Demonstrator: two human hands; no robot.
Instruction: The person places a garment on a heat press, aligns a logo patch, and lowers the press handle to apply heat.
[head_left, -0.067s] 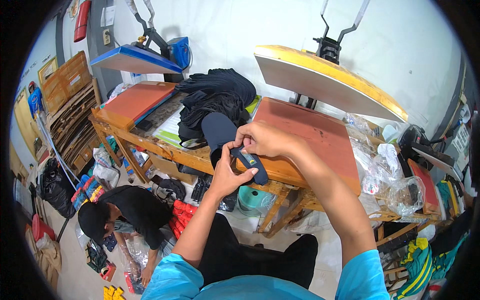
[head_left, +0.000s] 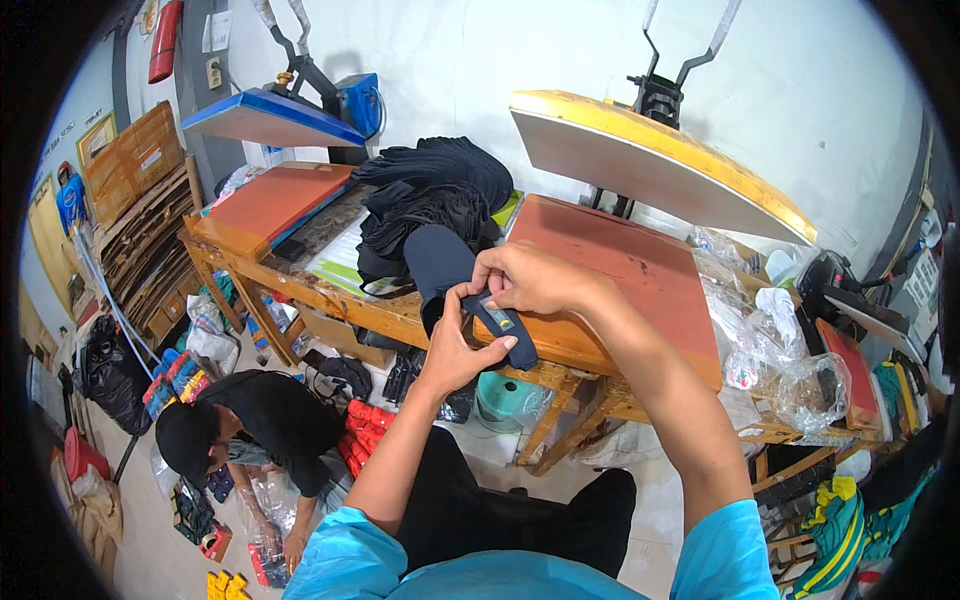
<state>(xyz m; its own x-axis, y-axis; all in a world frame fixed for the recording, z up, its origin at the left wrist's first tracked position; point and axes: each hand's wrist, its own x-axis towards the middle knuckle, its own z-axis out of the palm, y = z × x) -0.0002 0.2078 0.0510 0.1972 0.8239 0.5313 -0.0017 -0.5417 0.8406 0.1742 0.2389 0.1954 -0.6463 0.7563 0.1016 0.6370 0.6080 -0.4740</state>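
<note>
A dark navy fabric piece [head_left: 438,258], long and folded, hangs over the front edge of the red-brown press bed. My left hand [head_left: 450,350] grips its near end, thumb along the lower side and fingers behind. On that end lies a small greyish film label [head_left: 498,318] with a yellow-green mark. My right hand [head_left: 535,280] is closed in a pinch at the label's upper edge, its fingertips close to the left hand's fingers. Whether the film's edge is lifted cannot be made out. Behind the hands lies a heap of similar dark fabric pieces [head_left: 435,180].
A heat press with a raised yellow-edged plate [head_left: 660,150] stands over its red-brown bed [head_left: 620,270]. Another press with a blue plate [head_left: 270,120] is at left. Clear plastic bags [head_left: 780,350] lie at right. A person in black [head_left: 270,420] crouches at lower left, beside red packages [head_left: 365,435].
</note>
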